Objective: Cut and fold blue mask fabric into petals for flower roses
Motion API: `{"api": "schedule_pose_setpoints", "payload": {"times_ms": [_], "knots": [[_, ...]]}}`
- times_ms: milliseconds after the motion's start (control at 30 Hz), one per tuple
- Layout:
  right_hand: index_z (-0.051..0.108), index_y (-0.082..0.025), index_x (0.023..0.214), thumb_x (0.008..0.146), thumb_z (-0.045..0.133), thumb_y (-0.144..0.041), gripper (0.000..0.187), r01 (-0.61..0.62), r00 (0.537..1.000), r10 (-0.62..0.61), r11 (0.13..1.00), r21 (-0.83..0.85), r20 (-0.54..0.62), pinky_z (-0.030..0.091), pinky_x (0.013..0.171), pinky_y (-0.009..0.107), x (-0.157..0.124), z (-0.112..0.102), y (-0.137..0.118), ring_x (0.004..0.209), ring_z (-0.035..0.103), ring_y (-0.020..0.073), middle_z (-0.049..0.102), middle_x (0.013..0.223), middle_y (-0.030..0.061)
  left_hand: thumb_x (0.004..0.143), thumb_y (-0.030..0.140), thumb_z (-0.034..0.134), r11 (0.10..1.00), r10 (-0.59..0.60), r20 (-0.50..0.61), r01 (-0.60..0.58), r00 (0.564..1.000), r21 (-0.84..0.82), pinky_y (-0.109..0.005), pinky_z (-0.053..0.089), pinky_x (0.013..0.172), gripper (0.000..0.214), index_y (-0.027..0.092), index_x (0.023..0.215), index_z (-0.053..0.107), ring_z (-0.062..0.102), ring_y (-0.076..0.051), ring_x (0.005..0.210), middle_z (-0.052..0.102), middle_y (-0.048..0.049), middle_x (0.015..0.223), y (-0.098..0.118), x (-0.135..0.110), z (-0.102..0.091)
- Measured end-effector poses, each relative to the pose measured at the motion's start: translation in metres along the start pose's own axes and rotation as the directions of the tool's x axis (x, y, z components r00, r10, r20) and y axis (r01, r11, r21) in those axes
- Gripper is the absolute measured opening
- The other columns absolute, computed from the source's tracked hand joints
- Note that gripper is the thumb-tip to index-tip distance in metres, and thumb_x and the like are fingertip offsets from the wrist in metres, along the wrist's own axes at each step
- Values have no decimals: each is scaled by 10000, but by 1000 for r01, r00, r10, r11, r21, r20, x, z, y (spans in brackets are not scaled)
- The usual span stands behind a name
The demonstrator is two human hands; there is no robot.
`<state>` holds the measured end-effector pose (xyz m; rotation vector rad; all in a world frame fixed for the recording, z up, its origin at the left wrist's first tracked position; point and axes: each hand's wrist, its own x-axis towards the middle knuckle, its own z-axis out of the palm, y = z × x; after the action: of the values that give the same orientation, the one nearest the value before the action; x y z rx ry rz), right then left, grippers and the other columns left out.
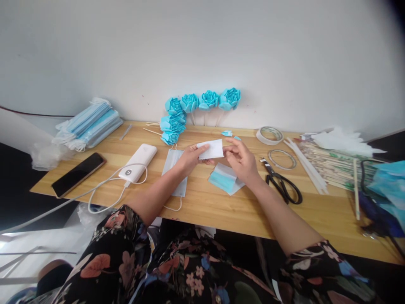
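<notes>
A small white folded piece of mask fabric point(212, 149) is held above the table. My left hand point(191, 158) pinches its left end, thumb on top and fingers beneath. The curled fingers of my right hand point(242, 160) meet its right edge, the thumb and a fingertip close together there. Under my right hand lies a cut piece of blue and white mask fabric point(223, 179), partly covered by the hand. A whole face mask point(171, 169) with ear loops rests below my left forearm, which hides part of it.
Several blue fabric flowers point(209, 100) on sticks lean at the wall. Scissors point(281, 181), a tape roll point(270, 135) and white strips point(308, 169) lie right, beside bundled sticks point(332, 162). Leftward are stacked masks point(91, 122), a phone point(79, 174) and a cabled power bank point(139, 160).
</notes>
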<state>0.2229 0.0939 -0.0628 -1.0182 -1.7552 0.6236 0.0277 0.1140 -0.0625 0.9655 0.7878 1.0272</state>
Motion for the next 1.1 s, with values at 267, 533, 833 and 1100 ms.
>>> {"api": "schedule_pose_setpoints", "payload": {"times_ms": [267, 533, 833, 1100], "knots": [[613, -255, 1244, 856, 595, -202, 391, -15, 998, 16, 1000, -18, 66, 546, 709, 298, -1, 4, 5, 863, 720, 188, 764, 1041, 53, 744, 479, 797, 1000, 12, -38, -12, 999, 20, -282, 560, 624, 452, 78, 936, 713, 666, -148, 631, 748, -105, 820, 0, 1, 0], [733, -225, 953, 864, 620, -265, 149, 8, 994, 2, 996, -89, 106, 474, 617, 271, 0, 2, 4, 650, 632, 151, 737, 827, 27, 689, 502, 827, 1000, 4, -11, -4, 1000, 25, -280, 565, 643, 471, 85, 877, 713, 672, -142, 614, 745, -88, 788, -2, 1, -2], [719, -218, 875, 862, 626, -318, 137, -15, 997, 20, 998, -64, 77, 469, 618, 270, 2, 2, 8, 651, 627, 155, 736, 803, 27, 558, 396, 910, 991, 63, -84, -52, 994, 122, -308, 554, 696, 570, 105, 1001, 700, 702, -165, 671, 750, -51, 805, -4, 2, 0], [666, -211, 783, 829, 649, -344, 142, -105, 994, 106, 994, -29, 41, 466, 598, 262, 3, 3, 3, 623, 616, 145, 720, 754, 10, 633, 428, 864, 962, 108, -39, -94, 993, 256, -309, 551, 717, 495, 134, 1006, 727, 712, -168, 709, 763, -58, 896, -1, 0, 1]]}}
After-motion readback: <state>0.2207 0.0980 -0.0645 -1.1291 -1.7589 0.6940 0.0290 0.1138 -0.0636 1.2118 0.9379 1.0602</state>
